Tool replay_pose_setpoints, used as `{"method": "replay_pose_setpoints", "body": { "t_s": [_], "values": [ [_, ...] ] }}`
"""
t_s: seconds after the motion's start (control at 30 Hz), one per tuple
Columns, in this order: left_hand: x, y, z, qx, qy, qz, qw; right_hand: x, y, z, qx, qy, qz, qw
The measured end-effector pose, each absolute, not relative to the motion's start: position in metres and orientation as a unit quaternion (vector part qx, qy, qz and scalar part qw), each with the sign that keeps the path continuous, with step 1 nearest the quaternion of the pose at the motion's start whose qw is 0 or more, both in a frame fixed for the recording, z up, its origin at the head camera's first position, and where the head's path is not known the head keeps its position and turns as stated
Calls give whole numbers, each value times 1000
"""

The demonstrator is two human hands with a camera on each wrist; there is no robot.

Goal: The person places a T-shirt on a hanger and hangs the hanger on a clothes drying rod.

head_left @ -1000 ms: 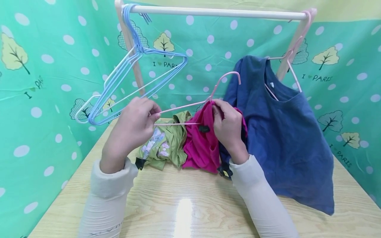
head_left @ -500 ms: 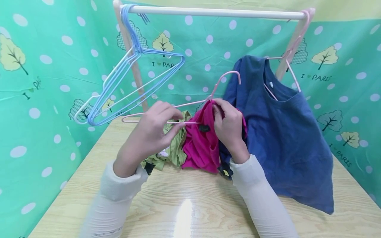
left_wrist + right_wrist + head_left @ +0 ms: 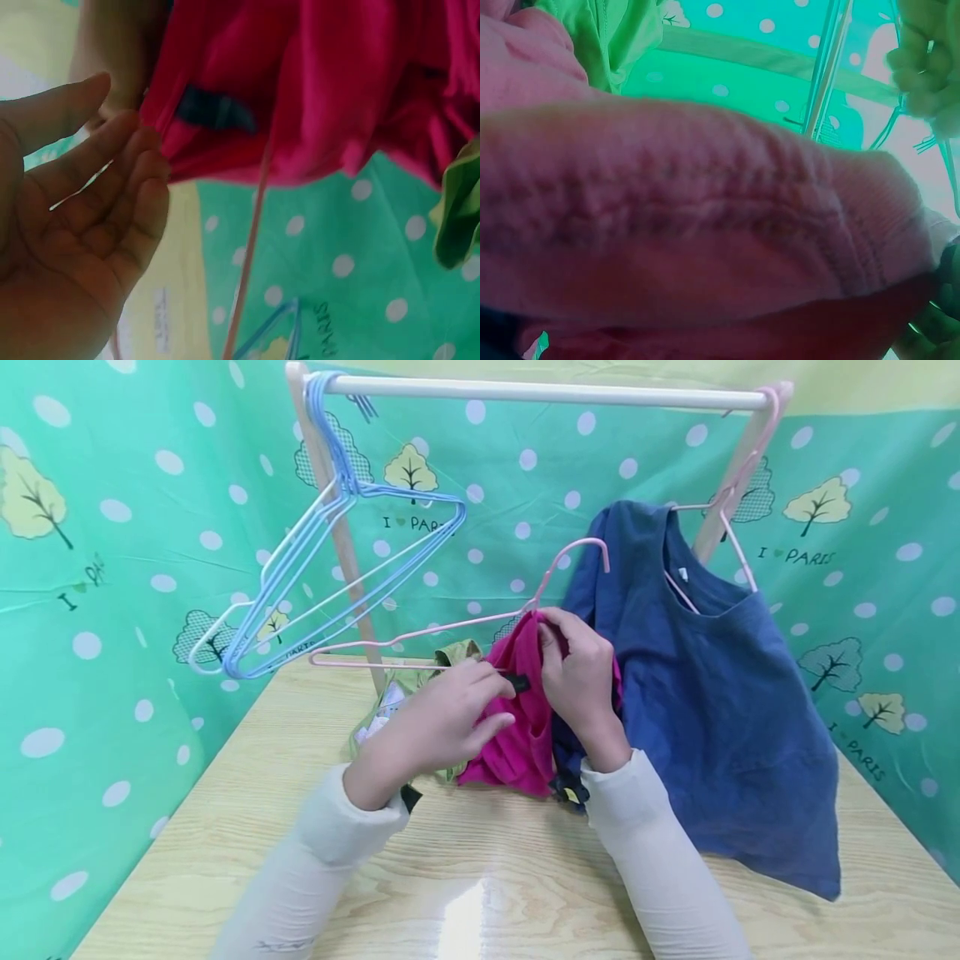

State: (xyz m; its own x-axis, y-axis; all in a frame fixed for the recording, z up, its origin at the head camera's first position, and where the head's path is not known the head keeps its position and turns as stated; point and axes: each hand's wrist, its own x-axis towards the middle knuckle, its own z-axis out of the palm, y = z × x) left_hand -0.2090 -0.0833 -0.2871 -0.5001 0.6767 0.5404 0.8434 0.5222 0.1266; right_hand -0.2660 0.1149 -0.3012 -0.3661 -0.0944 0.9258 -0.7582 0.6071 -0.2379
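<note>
The right hand [image 3: 581,668] pinched the magenta garment [image 3: 525,739], beside the navy shirt [image 3: 735,718], against the pink hanger [image 3: 465,624]; the loose-fingered left hand [image 3: 450,714], palm visible in the left wrist view, partly hid the green garment [image 3: 457,653]

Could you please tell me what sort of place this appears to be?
Probably a tabletop set-up for hanging clothes: a wood-grain table, a rack bearing blue hangers and a navy top, and a printed cloth backdrop.
</note>
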Motion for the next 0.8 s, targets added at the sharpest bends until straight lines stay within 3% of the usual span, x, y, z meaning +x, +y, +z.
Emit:
{"method": "replay_pose_setpoints", "body": {
  "t_s": [0.27, 0.8],
  "values": [
    [-215, -68, -300, -437, -872, -144, 170, -265, 113, -300, 287, -752, 341, 486],
    [-222, -51, -325, -510, -839, -95, 166, -261, 112, -299, 290, -750, 343, 486]
  ]
}}
